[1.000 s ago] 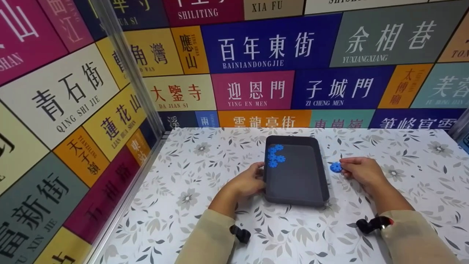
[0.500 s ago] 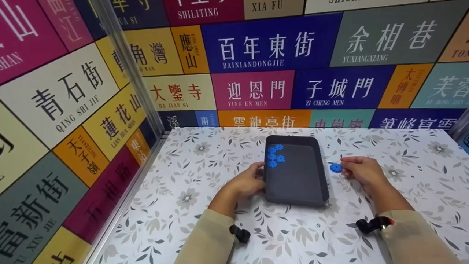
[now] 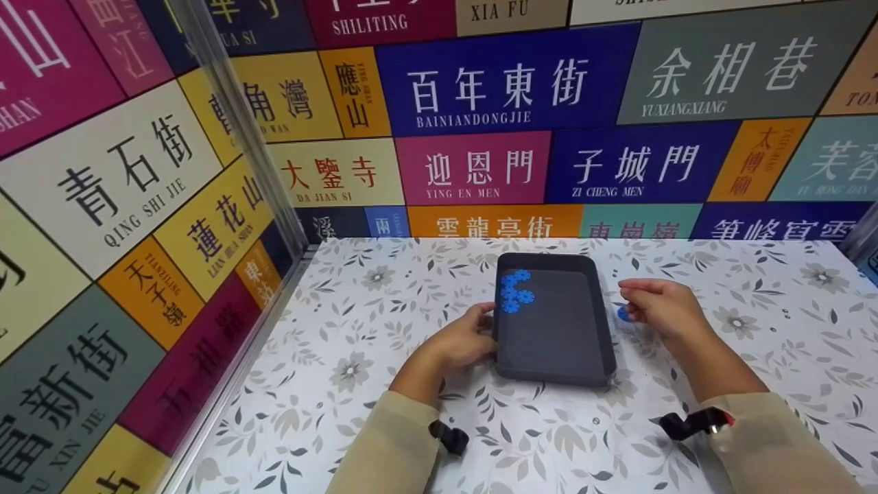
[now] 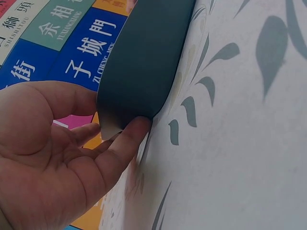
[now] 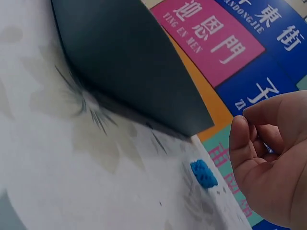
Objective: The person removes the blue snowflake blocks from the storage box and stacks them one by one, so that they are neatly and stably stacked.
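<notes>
In the head view, my left hand [image 3: 468, 337] grips the left wall of a dark grey tray [image 3: 555, 350]. The left wrist view shows its thumb and fingers spanning the outside of the tray's wall [image 4: 139, 62]. Several blue notched snowflake discs [image 3: 514, 291] lie flat in the tray's far left corner. My right hand [image 3: 662, 307] hovers just right of the tray, thumb and index fingertips together, nothing showing between them. Below its fingers a blue disc [image 3: 623, 313] is partly hidden; in the right wrist view it appears as a thick blue stack [image 5: 204, 173], apart from the hand.
A white tablecloth with grey leaves and flowers [image 3: 384, 288] covers the table. Walls with coloured street-name signs [image 3: 507, 79] stand behind and to the left, with a metal frame post [image 3: 257, 123] at their corner. Black cameras [image 3: 449, 438] sit on both wrists.
My right hand has come away from the blue disc, moving slightly up and left over it, and now covers part of it. The left hand and tray have not moved.
</notes>
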`<state>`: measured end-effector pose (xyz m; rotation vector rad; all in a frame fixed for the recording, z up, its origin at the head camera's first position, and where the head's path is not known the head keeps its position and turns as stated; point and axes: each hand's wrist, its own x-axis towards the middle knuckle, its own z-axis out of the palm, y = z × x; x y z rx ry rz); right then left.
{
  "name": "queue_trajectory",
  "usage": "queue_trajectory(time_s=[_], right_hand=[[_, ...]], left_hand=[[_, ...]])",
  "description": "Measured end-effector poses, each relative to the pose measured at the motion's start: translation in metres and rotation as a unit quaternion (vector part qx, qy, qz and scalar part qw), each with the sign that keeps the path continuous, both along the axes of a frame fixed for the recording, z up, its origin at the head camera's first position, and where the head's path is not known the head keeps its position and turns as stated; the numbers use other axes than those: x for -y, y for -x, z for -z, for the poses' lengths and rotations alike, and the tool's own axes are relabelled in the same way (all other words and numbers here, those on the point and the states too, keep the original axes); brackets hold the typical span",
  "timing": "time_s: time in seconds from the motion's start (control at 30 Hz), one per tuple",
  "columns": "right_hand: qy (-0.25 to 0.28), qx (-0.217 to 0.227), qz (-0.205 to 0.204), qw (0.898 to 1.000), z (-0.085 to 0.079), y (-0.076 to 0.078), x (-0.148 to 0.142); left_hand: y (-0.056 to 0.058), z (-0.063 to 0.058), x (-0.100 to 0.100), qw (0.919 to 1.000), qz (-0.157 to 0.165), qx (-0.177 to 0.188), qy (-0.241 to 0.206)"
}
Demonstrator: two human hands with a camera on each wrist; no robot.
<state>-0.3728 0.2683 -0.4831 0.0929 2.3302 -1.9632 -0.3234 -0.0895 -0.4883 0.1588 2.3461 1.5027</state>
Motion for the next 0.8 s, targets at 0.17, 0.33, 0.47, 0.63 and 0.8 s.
queue_trajectory(time_s=[0.17,0.33,0.47,0.63,0.8], right_hand=[[0.023,-0.005,-0.010,1.000,-0.007,-0.005,0.012],[0.005,-0.017,-0.027,0.999,-0.012,-0.011,0.027],[-0.018,-0.026,-0.042,0.999,-0.015,-0.014,0.042],[-0.033,-0.036,-0.058,0.997,-0.018,-0.017,0.059],[-0.033,-0.033,-0.070,0.996,-0.019,-0.013,0.070]], left_hand=[[0.001,0.001,-0.001,0.9999,-0.002,-0.007,0.013],[0.001,0.000,-0.001,0.9998,0.000,-0.012,0.015],[0.000,0.000,-0.002,1.0000,-0.002,-0.006,-0.006],[0.001,0.001,-0.002,0.9995,-0.005,0.006,-0.030],[0.001,0.001,-0.003,0.9998,-0.004,0.003,-0.020]])
